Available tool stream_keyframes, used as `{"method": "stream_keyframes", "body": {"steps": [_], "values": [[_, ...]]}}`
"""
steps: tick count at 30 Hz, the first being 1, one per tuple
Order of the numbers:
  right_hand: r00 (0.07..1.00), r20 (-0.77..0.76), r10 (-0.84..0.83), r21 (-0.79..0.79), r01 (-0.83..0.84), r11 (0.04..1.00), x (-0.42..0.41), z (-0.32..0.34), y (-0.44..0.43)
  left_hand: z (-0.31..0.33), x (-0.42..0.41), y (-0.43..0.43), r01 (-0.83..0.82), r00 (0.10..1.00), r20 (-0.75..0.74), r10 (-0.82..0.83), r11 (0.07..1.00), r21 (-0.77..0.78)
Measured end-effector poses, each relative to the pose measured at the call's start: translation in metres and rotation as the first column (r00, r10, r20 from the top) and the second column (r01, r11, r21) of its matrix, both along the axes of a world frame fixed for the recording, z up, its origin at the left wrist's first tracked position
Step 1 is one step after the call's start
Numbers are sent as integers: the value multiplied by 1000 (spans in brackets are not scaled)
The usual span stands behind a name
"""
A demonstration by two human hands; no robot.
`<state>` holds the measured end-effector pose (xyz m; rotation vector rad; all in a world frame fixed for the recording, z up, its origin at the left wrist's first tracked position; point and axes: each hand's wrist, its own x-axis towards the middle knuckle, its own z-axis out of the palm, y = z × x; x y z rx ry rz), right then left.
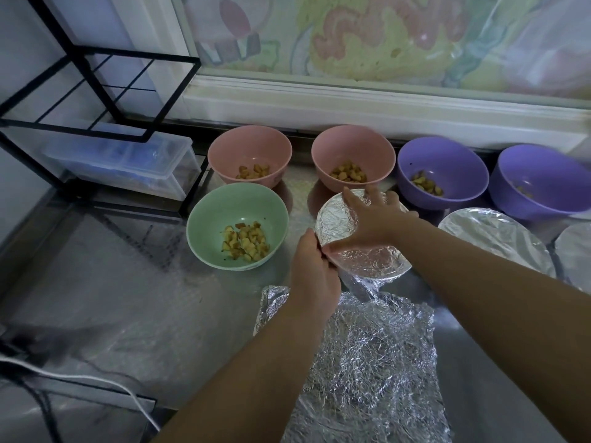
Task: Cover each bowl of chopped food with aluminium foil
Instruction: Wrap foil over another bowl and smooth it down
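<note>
A foil-covered bowl [361, 254] stands in the middle of the counter. My right hand [374, 215] lies flat on its foil top with fingers spread. My left hand [315, 266] pinches the foil at the bowl's left rim. A crumpled foil sheet [361, 362] lies in front of it, under my arms. Open bowls with chopped food: a green bowl [236, 199], two pink bowls [249, 145] [351, 145], two purple bowls [444, 158] [543, 174]. Two more foil-covered bowls [492, 235] [575, 254] sit at the right.
A black wire rack [96, 91] with a clear plastic box [128, 161] stands at the back left. A white window sill [351, 103] runs behind the bowls. A white cable [80, 378] crosses the front left of the steel counter [128, 298].
</note>
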<state>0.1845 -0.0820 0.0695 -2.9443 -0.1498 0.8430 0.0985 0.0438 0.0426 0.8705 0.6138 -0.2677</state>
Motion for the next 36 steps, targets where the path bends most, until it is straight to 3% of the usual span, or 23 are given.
{"method": "stream_keyframes", "body": {"steps": [3, 6, 11, 14, 22, 30, 36], "values": [[1000, 9, -2, -5, 2, 1000, 0, 0, 1, 1, -1, -8, -116, 993, 44, 112, 989, 95], [1000, 10, -8, -8, 8, 1000, 0, -1, 1, 0, 6, -13, -193, 981, 26, 192, 981, 29], [999, 19, -25, -9, 26, 1000, -3, -1, 3, -14, 11, -7, -249, 968, -93, 231, 906, -343], [999, 11, -49, 6, 49, 999, -5, -1, 3, -7, 8, -2, -269, 963, -100, 250, 904, -332], [998, 6, -61, 42, 61, 997, -7, -4, 2, 14, -26, -16, -101, 995, -16, 99, 982, -159], [998, 5, -68, 33, 68, 997, -6, -3, 3, 18, -23, -19, -165, 986, -57, 156, 963, -214], [979, -2, -204, -5, 204, 979, -11, -4, 11, 15, -3, -2, -204, 979, -50, 198, 937, -284]]}}
